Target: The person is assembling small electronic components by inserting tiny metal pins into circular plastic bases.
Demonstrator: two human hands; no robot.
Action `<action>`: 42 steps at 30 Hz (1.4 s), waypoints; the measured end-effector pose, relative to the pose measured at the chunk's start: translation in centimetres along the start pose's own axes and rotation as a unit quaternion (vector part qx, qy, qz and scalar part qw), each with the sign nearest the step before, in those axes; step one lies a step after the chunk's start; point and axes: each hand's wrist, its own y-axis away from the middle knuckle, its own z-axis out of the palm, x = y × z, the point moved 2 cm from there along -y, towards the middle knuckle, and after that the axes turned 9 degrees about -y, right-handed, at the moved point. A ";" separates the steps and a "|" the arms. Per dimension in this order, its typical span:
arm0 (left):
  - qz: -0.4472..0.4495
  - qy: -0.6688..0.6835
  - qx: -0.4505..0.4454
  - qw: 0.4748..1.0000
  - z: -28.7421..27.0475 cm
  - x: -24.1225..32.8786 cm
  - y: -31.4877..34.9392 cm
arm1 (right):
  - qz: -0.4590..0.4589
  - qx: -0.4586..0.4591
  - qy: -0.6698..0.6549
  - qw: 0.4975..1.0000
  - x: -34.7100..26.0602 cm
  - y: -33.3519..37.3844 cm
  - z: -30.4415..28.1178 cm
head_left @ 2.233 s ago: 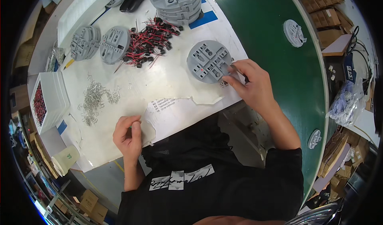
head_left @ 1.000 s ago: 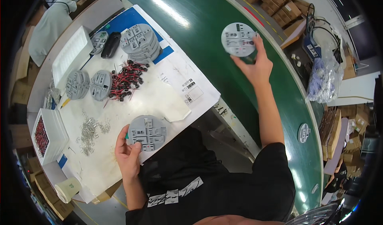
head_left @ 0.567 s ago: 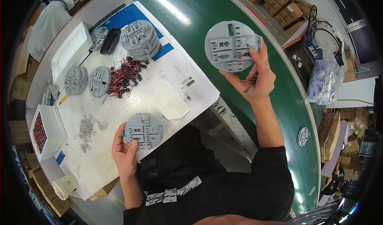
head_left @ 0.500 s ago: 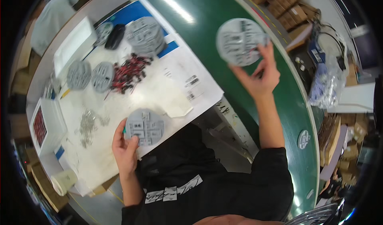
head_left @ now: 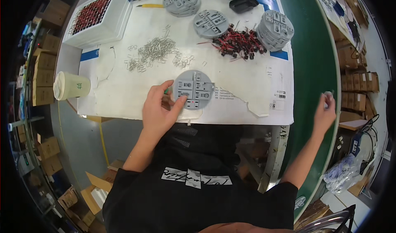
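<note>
My left hand (head_left: 159, 109) grips a round grey plastic disc (head_left: 193, 89) by its left edge, thumb on top, just above the near edge of the table. Raised slots and small sockets cover the disc's face, and a bit of green shows between my fingers. Out to the right, over the green belt (head_left: 307, 150), is my right hand (head_left: 325, 113), its fingers bent and smeared; whether anything is in them cannot be made out. Beyond the left hand lies a heap of small bent metal clips (head_left: 156, 50). A pile of black parts with red wires (head_left: 241, 43) is farther right.
Grey discs are stacked at the back right (head_left: 275, 30) and back middle (head_left: 181, 2), with a single disc (head_left: 210, 23) between them. A white box of red-and-black parts (head_left: 97, 18) stands at the back left, a lidded cup (head_left: 72, 85) at the left edge. A black object (head_left: 243, 3) lies at the back.
The view has swung left. My right hand held a grey disc over the belt; that disc no longer shows in it. My left hand still holds its disc.
</note>
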 end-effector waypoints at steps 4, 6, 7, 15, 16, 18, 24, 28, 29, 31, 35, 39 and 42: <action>0.065 -0.244 0.012 0.967 -2.3 0.7 -0.6 | -0.086 -0.280 -0.143 0.945 -18.9 4.4 5.6; 0.213 -0.197 0.006 0.957 -2.8 1.5 -1.9 | -0.200 -0.312 -0.212 0.904 -24.4 5.3 9.2; 0.286 -0.173 0.003 0.943 -2.9 1.8 -2.2 | -0.205 -0.332 -0.179 0.903 -26.0 5.1 10.8; 0.301 -0.155 -0.036 0.940 -1.9 0.1 -2.6 | -0.169 -0.331 -0.132 0.919 -26.5 3.8 13.9; 0.303 -0.149 -0.036 0.941 -2.0 -0.1 -2.6 | -0.152 -0.317 -0.131 0.927 -26.6 3.4 13.6; 0.311 -0.135 -0.049 0.940 -2.2 -0.4 -2.8 | -0.143 -0.325 -0.131 0.925 -27.3 2.9 13.3; 0.323 -0.106 -0.064 0.938 -2.1 -0.1 -2.8 | -0.167 -0.362 0.005 0.917 -28.1 2.5 13.4; 0.327 -0.111 -0.066 0.936 -2.0 0.1 -2.8 | -0.171 -0.319 -0.034 0.932 -25.5 3.5 14.8; 0.330 -0.122 -0.062 0.934 -1.9 0.2 -2.9 | -0.170 -0.317 -0.031 0.932 -25.0 4.0 14.8; 0.336 -0.147 -0.056 0.928 -1.9 0.4 -2.7 | -0.171 -0.302 -0.058 0.936 -24.5 6.1 13.8; 0.343 -0.168 -0.062 0.922 -1.4 1.0 -2.6 | -0.071 -0.224 -0.187 0.954 -24.0 8.7 12.5; 0.379 -0.186 0.008 0.907 -1.5 3.0 -2.8 | 0.131 -0.247 -0.364 0.888 -24.9 9.6 10.7; 0.421 -0.150 0.056 0.893 -2.0 7.0 -3.4 | 0.167 -0.294 -0.452 0.826 -27.5 11.1 8.7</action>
